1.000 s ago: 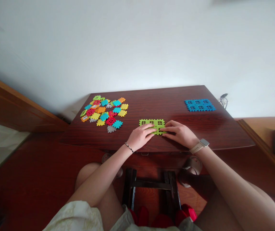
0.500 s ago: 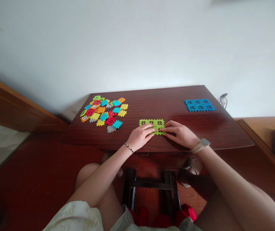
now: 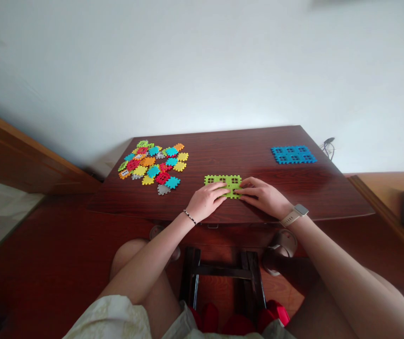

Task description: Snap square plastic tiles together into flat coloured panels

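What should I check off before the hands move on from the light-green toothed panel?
1. Left hand on the light-green, rectangular, plastic-looking toothed panel: ok, it rests on the panel's lower part.
2. Right hand on the same panel: ok, it touches the right end.
3. Panel flat on the dark reddish-brown, wood-grained table: ok, it looks flat.
4. All its joints fully seated: cannot tell, the hands cover part of it.
5. Blue, rectangular toothed panel clear of both hands: ok, it lies apart, farther right.
6. Multicoloured loose toothed pieces spread singly: not ok, many overlap.
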Demonstrator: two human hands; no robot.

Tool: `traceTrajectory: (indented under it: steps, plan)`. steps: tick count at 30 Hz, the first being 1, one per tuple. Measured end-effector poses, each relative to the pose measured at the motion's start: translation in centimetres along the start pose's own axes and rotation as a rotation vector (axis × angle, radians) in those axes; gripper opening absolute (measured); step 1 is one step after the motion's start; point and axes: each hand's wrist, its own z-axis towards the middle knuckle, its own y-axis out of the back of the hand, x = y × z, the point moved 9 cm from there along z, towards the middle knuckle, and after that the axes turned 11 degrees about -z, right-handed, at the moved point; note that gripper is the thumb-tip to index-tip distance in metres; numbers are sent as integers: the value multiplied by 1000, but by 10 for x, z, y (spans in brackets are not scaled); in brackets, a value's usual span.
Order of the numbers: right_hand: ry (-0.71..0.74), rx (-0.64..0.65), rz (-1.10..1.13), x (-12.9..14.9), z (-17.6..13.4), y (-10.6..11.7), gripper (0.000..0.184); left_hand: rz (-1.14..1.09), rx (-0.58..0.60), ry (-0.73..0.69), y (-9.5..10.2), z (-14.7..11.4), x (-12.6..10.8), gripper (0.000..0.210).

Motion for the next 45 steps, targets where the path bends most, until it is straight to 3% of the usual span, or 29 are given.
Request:
traceTrajectory:
  steps: [28,45]
  plan:
    - [-4,-14,42,2,1,2,27,28,7,-10,0,1,-5,26]
    - [22,-30,-17,10,-4,0,36,163,86,-44,-7,6,-13,44]
